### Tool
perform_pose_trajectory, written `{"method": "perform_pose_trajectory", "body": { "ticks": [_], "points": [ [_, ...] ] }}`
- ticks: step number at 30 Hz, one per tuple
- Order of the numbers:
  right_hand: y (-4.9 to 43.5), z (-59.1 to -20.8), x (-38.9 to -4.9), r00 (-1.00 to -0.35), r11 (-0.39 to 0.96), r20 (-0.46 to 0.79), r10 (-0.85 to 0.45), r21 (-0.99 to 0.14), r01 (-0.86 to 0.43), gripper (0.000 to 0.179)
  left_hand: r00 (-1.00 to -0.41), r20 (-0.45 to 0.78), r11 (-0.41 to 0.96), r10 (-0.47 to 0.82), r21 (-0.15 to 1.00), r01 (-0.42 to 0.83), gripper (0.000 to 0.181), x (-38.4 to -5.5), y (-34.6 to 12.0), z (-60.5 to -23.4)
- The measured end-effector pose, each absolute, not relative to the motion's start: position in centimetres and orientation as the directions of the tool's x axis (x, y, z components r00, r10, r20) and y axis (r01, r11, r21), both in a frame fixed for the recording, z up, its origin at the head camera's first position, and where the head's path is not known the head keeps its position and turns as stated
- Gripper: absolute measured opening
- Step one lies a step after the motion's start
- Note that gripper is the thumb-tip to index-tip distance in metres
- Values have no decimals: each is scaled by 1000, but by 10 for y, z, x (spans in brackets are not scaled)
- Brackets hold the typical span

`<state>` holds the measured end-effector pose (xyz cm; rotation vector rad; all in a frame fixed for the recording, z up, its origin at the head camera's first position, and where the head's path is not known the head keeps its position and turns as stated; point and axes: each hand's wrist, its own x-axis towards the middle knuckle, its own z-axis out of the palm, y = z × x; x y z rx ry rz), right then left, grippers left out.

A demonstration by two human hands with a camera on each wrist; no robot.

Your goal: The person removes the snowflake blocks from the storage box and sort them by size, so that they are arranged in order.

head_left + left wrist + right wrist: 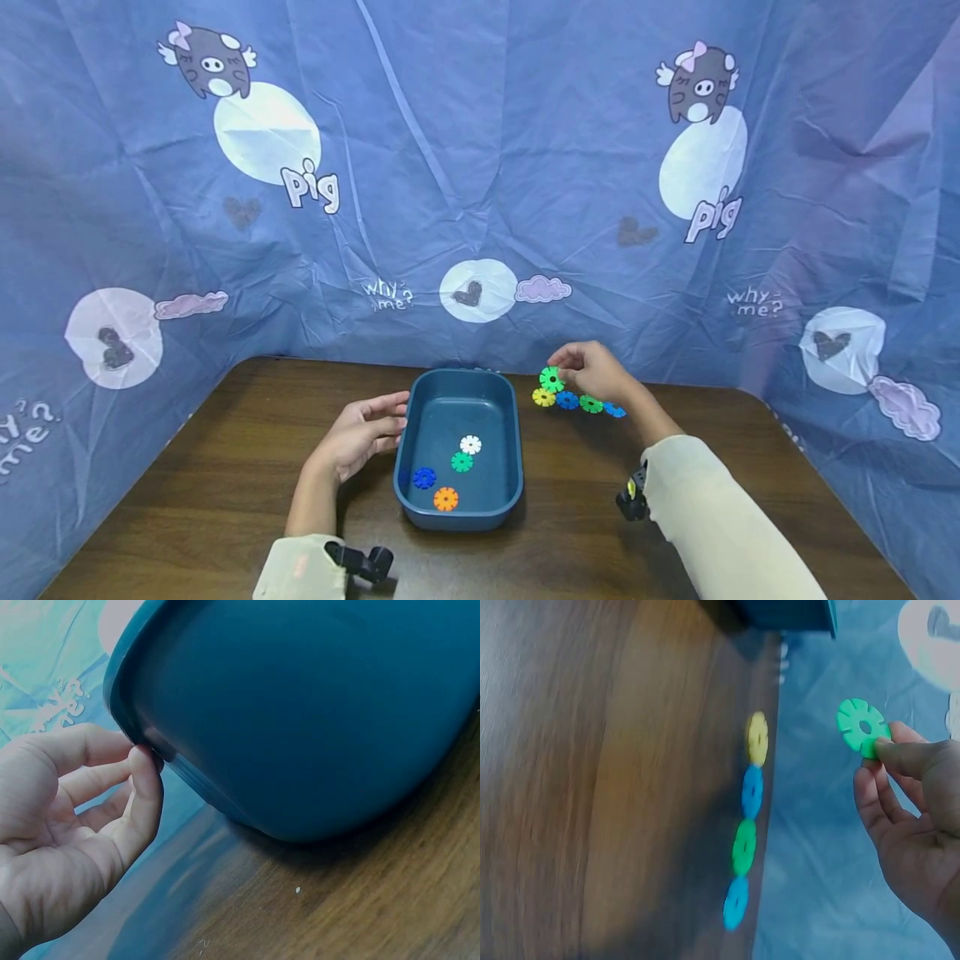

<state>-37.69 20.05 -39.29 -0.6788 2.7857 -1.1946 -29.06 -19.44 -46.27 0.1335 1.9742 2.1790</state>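
Observation:
My right hand [595, 371] pinches a green notched plastic interlocking disc [863, 727] between thumb and fingers, raised above the table's far side. Under it lies a row of similar discs: a yellow disc [543, 397], a blue disc [567, 401], a green disc [591, 404] and another blue disc [615, 410], partly covered by the wrist in the head view. With its fingertips at the outer left wall just below the rim, my left hand [358, 435] touches a dark blue bin [300, 727]. Inside the bin are a white disc [470, 444], a green disc [462, 462], a dark blue disc [424, 477] and an orange disc [446, 499].
A brown wooden table [202, 492] carries the bin and the row of discs. Behind it and along both sides hangs a blue printed cloth [480, 167], close to the table's far edge. Both sleeved forearms reach in from the front.

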Motion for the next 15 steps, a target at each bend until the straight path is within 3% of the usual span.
{"method": "perform_pose_trajectory", "body": {
  "ticks": [15],
  "points": [
    [276,-423,-377,-971,679,204,-124,-696,-233,18,-978,-65,-85,197,993,-83,55,-291,-195,-462]
  ]
}}
